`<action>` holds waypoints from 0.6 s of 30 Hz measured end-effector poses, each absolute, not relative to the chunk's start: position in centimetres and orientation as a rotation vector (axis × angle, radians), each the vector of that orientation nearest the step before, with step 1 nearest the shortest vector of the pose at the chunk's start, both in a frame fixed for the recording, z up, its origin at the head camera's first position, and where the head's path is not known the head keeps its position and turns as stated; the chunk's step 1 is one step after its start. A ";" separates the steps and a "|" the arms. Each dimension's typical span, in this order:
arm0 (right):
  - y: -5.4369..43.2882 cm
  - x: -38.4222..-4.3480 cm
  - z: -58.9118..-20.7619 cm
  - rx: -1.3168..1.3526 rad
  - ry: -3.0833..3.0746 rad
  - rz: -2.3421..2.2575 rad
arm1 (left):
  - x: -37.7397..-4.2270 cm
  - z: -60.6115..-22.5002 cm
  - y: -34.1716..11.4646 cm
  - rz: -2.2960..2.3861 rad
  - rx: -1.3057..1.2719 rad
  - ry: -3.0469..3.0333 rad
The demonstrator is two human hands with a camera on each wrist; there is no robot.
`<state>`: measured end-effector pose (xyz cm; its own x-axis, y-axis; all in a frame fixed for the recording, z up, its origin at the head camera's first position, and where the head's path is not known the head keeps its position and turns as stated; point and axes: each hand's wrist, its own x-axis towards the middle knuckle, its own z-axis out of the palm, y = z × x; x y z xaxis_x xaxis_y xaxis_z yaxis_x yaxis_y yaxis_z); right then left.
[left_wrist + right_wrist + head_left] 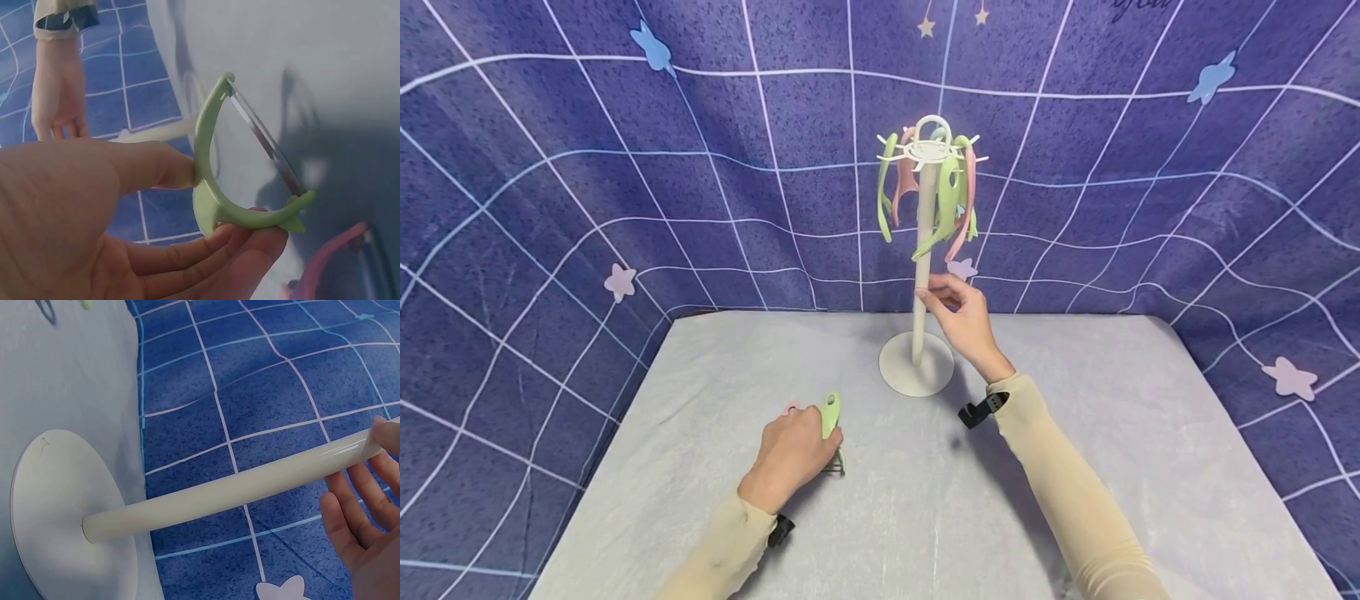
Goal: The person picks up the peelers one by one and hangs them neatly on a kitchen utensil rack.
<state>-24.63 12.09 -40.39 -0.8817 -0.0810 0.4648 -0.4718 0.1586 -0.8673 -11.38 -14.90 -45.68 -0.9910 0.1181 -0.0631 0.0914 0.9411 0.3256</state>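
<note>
My left hand [793, 450] pinches a green Y-shaped peeler [250, 217] between thumb and fingers, low over the table. Its handle points away from me, and its metal blade shows in the left wrist view. Beside it, a pink peeler [319, 262] lies on the table, mostly hidden by the hand in the head view. My right hand [962, 321] holds the cream pole [237, 490] of an upright utensil stand between thumb and fingers, about midway up. Several green peelers [949, 192] and pink peelers [972, 192] hang from the hooks of its top ring [928, 151].
The stand's round base [898, 375] rests toward the back of the table [1060, 375], which a pale grey cloth covers. Behind and at the sides hangs a blue curtain [775, 192] with grid lines and stars. Both wrists wear black straps.
</note>
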 end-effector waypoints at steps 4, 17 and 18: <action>11.9 -23.6 -39.4 0.530 -2.126 1.797 | -11.7 -45.2 -15.2 0.519 0.148 3.011; 11.8 -23.9 -39.5 0.519 -2.122 1.799 | -12.9 -43.8 -15.6 0.551 0.182 3.094; 11.9 -23.8 -39.4 0.516 -2.122 1.800 | -13.0 -43.6 -15.6 0.557 0.187 3.105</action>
